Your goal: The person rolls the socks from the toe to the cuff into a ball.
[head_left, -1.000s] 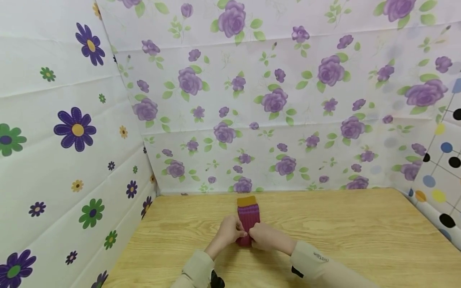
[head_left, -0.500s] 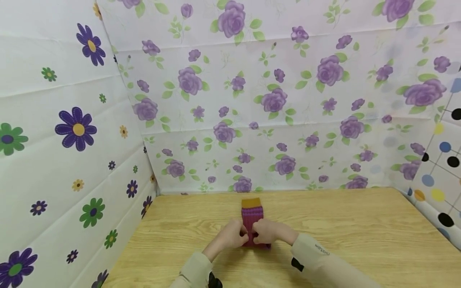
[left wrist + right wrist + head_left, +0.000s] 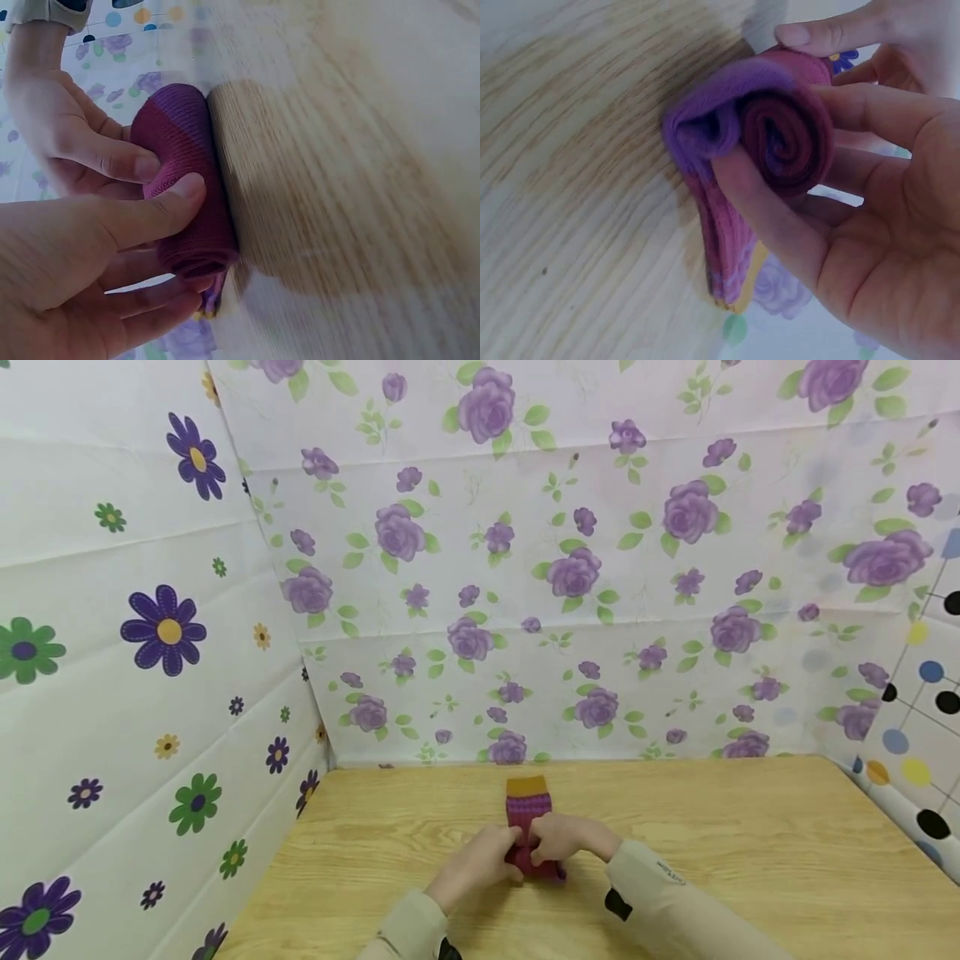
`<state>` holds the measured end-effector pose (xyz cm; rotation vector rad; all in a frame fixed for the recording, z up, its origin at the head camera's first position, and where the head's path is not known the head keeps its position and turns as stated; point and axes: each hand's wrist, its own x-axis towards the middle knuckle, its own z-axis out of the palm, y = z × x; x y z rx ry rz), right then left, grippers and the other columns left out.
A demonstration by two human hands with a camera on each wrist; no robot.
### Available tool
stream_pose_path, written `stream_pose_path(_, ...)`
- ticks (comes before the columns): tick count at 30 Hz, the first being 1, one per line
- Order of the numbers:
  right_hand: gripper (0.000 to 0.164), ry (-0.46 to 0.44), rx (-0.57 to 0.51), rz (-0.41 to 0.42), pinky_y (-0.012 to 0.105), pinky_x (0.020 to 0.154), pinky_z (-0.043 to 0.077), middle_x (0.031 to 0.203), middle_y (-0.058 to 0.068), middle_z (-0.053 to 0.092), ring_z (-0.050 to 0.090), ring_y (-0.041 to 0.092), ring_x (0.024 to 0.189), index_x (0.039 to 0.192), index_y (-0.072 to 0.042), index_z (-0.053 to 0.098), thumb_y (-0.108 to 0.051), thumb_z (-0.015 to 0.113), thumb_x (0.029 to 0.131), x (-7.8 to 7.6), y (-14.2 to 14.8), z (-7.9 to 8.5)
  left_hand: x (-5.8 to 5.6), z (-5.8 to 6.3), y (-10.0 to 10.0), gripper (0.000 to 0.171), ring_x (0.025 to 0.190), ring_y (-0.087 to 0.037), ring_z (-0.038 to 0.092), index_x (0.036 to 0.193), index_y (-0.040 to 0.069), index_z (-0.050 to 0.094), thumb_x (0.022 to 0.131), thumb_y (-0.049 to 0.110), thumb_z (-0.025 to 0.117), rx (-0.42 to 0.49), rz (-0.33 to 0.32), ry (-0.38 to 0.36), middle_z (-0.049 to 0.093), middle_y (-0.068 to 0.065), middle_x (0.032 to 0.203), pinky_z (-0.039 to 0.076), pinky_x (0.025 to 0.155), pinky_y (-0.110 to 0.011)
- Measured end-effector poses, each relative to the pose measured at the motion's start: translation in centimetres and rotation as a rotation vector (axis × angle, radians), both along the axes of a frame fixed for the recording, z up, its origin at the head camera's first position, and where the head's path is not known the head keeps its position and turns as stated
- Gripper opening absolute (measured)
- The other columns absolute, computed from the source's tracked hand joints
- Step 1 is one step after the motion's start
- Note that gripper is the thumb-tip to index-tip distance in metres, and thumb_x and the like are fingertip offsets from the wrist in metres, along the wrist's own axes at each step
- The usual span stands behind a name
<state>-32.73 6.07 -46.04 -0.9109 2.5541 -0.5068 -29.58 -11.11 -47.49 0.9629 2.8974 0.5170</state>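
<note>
A maroon sock (image 3: 530, 807) with purple bands and a mustard cuff lies on the wooden table, cuff toward the back wall. Its near end is wound into a thick roll (image 3: 184, 161), and the spiral of layers (image 3: 787, 142) shows at the roll's end in the right wrist view. My left hand (image 3: 480, 862) holds the roll from the left, thumb on top and fingers at its end. From the other side my right hand (image 3: 567, 837) grips it, with one finger by a loose purple fold (image 3: 705, 124). The sock may be two layered together; I cannot tell.
The wooden table (image 3: 720, 852) extends around both hands. A white sheet with purple roses (image 3: 573, 572) hangs along its back edge. A daisy-print sheet (image 3: 161, 631) closes the left side, a dotted one (image 3: 915, 735) the right.
Both hands have shifted slightly right along with the sock. My left thumb and fingers have spread apart around the roll, and the near end looks more bunched than before.
</note>
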Motion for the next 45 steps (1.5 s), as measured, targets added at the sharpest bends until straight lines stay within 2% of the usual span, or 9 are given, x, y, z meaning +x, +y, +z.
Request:
stream_pose_path(6, 0.035, -0.119, -0.071, 0.002, 0.020, 0.046, 0.034, 0.050, -0.006, 0.037, 0.047, 0.011, 0.044, 0.059, -0.015, 0.049, -0.011, 0.064, 0.090, -0.5, 0.7, -0.5, 0.0, 0.2, 0.2, 0.017, 0.076, -0.004, 0.059, 0.096, 0.007, 0.068, 0.083, 0.014, 0.076, -0.055, -0.024, 0.006, 0.069, -0.002, 0.089, 0.044, 0.062, -0.014)
stream_pose_path(11, 0.027, -0.133, -0.084, 0.005, 0.024, 0.051, 0.047, 0.055, -0.001, 0.054, 0.066, 0.027, 0.056, 0.067, -0.011, 0.062, -0.015, 0.063, 0.093, -0.6, 1.0, -0.4, -0.4, 0.5, 0.0, 0.017, 0.069, -0.001, 0.051, 0.101, 0.006, 0.071, 0.087, 0.015, 0.072, -0.069, -0.023, -0.041, 0.069, -0.002, 0.090, 0.040, 0.058, -0.014)
stream_pose_path(18, 0.015, 0.018, -0.034, -0.012, 0.023, 0.058, 0.040, 0.072, -0.003, 0.057, 0.048, 0.007, 0.061, 0.085, -0.009, 0.064, -0.022, 0.066, 0.092, -0.2, 1.3, -0.2, -0.9, 0.7, 0.0, 0.022, 0.063, -0.001, 0.042, 0.106, 0.002, 0.072, 0.090, 0.016, 0.068, -0.041, -0.043, -0.106, 0.072, -0.005, 0.093, 0.035, 0.057, -0.015)
stream_pose_path(24, 0.012, 0.117, -0.159, -0.007, 0.020, 0.053, 0.038, 0.068, -0.004, 0.056, 0.045, 0.004, 0.058, 0.082, -0.009, 0.062, -0.014, 0.065, 0.092, 0.1, 1.5, -0.7, -1.1, 1.2, 0.1, 0.022, 0.071, -0.002, 0.051, 0.107, 0.002, 0.072, 0.092, 0.017, 0.065, -0.057, -0.012, -0.158, 0.072, -0.005, 0.094, 0.041, 0.064, -0.018)
stream_pose_path(32, 0.008, 0.279, -0.247, 0.043, 0.019, 0.055, 0.039, 0.073, -0.002, 0.058, 0.044, 0.003, 0.061, 0.087, -0.007, 0.060, -0.005, 0.067, 0.088, 0.7, 1.4, -1.2, -1.9, 0.9, 0.0, 0.014, 0.057, -0.003, 0.036, 0.085, 0.008, 0.070, 0.093, 0.017, 0.062, -0.030, -0.025, -0.206, 0.051, 0.006, 0.063, 0.033, 0.057, -0.017)
stream_pose_path(35, 0.011, 0.352, -0.205, 0.052, 0.019, 0.057, 0.039, 0.076, -0.001, 0.059, 0.044, 0.003, 0.064, 0.087, -0.008, 0.060, -0.010, 0.071, 0.087, 1.0, 1.3, -1.2, -2.3, 0.8, 0.0, 0.013, 0.058, -0.003, 0.039, 0.089, 0.007, 0.072, 0.093, 0.016, 0.063, -0.009, -0.029, -0.223, 0.059, 0.004, 0.068, 0.034, 0.057, -0.017)
stream_pose_path(38, 0.022, 0.431, -0.144, 0.065, 0.020, 0.060, 0.039, 0.079, -0.001, 0.058, 0.045, 0.005, 0.068, 0.088, -0.009, 0.060, -0.019, 0.078, 0.081, 1.3, 1.2, -1.3, -2.5, 0.8, -0.2, 0.017, 0.068, -0.004, 0.052, 0.100, 0.004, 0.074, 0.092, 0.015, 0.064, 0.008, -0.017, -0.240, 0.072, -0.003, 0.086, 0.042, 0.064, -0.018)
stream_pose_path(41, 0.032, 0.479, -0.084, 0.064, 0.022, 0.062, 0.041, 0.082, -0.001, 0.056, 0.047, 0.006, 0.073, 0.090, -0.011, 0.058, -0.024, 0.083, 0.076, 1.5, 1.2, -1.5, -2.6, 1.0, -0.3, 0.022, 0.082, -0.007, 0.061, 0.107, 0.003, 0.073, 0.091, 0.017, 0.066, 0.009, 0.003, -0.246, 0.074, -0.007, 0.100, 0.048, 0.072, -0.019)
stream_pose_path(45, 0.037, 0.496, -0.064, 0.063, 0.024, 0.064, 0.045, 0.085, 0.000, 0.056, 0.051, 0.010, 0.076, 0.092, -0.011, 0.057, -0.022, 0.085, 0.072, 1.6, 1.0, -1.7, -2.8, 1.1, -0.4, 0.021, 0.080, -0.010, 0.061, 0.104, 0.001, 0.073, 0.089, 0.015, 0.068, 0.054, 0.027, -0.278, 0.074, -0.010, 0.098, 0.048, 0.070, -0.020)
